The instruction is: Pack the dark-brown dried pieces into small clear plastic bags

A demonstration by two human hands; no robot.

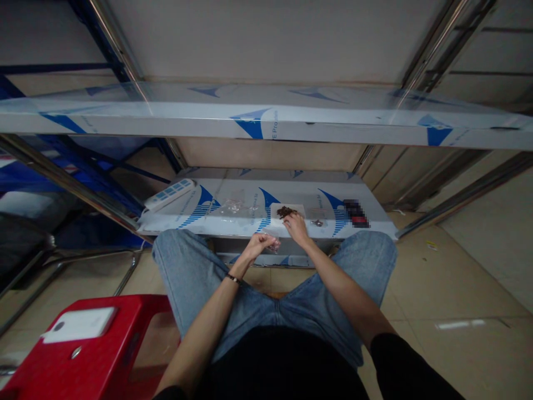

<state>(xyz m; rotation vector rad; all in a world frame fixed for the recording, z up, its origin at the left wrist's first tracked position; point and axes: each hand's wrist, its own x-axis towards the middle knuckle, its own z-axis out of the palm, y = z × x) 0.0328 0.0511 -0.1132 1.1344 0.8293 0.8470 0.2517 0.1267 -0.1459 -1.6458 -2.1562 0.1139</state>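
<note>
My left hand (258, 243) is closed, its fingertips pinching a small clear plastic bag (273, 244) just off the shelf's front edge. A pile of small dark brown pieces (285, 211) lies on a white sheet (300, 209), too small to identify. At the pile's near right side is my right hand (296, 226), fingers bent and drawn together at the pieces; whatever is between the fingertips is hidden. Crumpled clear plastic (233, 206) lies left of the sheet. On the right, a small clear packet (318, 215) lies near a small dark item (317, 223).
The lower shelf (200, 222) is covered in printed film; an upper shelf (166, 119) crosses above it. A white power strip (170, 194) lies at the left end, a blurred black-and-red object (356, 214) at the right. Beside my left leg, a red stool (137, 311) bears a white phone (81, 324).
</note>
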